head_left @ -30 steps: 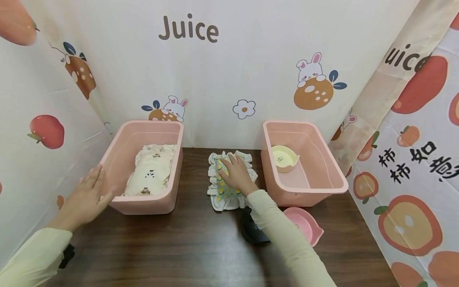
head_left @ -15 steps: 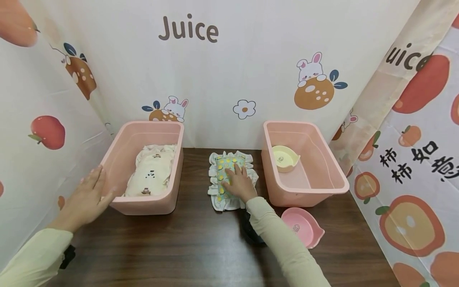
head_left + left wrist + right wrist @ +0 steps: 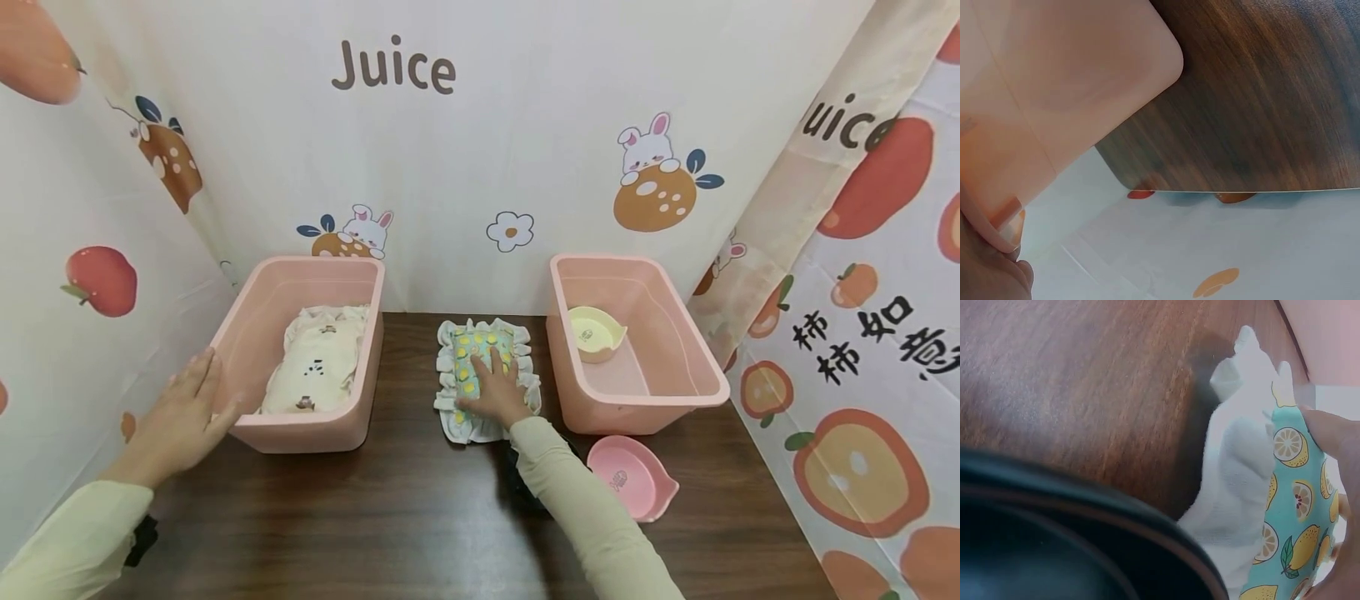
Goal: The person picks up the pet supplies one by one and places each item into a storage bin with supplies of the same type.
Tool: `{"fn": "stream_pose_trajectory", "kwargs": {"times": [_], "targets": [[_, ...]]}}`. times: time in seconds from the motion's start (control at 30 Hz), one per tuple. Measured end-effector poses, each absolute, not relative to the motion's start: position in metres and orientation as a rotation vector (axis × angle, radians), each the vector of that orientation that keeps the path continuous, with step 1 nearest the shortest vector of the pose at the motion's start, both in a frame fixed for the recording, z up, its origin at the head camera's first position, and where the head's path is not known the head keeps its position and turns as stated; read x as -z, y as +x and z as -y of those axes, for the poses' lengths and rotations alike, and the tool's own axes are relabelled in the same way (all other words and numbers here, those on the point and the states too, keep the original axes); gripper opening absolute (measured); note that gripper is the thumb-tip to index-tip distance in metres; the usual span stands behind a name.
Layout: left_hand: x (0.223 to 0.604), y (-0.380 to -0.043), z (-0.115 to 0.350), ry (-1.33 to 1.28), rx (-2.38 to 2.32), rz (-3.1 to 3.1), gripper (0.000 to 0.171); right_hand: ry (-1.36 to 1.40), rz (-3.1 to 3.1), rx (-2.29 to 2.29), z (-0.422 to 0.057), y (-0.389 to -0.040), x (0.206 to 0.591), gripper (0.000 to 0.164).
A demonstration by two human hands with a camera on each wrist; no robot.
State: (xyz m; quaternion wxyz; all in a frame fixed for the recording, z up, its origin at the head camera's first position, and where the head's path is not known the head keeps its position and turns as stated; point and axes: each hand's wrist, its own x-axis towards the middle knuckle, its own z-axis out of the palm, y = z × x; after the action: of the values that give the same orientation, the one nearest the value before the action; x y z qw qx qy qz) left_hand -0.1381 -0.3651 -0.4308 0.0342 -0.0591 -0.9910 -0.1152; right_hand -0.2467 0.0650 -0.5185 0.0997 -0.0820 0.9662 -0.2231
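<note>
Left hand (image 3: 174,423) rests straight-fingered on the pink tub (image 3: 315,435), probably steadying; right hand (image 3: 498,398) spreads wide, spanning the lemon cushion (image 3: 478,341).

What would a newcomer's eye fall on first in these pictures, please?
Most likely the lemon-print pillow with white ruffles in the middle of the table, with the right hand on it. On either side stand the left pink bin, holding a cream pillow, and the right pink bin, holding a pale yellow dish. Behind hangs a white backdrop with bunnies and "Juice".
</note>
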Motion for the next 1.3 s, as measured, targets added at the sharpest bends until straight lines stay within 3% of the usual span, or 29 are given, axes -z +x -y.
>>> {"fn": "stream_pose_trajectory", "kwargs": {"times": [1.3], "targets": [[0.431, -0.137, 0.367, -0.207, 0.372, 3.031, 0.08, -0.175, -3.065, 0.836, -0.057, -0.244, 0.512, 0.064]]}}
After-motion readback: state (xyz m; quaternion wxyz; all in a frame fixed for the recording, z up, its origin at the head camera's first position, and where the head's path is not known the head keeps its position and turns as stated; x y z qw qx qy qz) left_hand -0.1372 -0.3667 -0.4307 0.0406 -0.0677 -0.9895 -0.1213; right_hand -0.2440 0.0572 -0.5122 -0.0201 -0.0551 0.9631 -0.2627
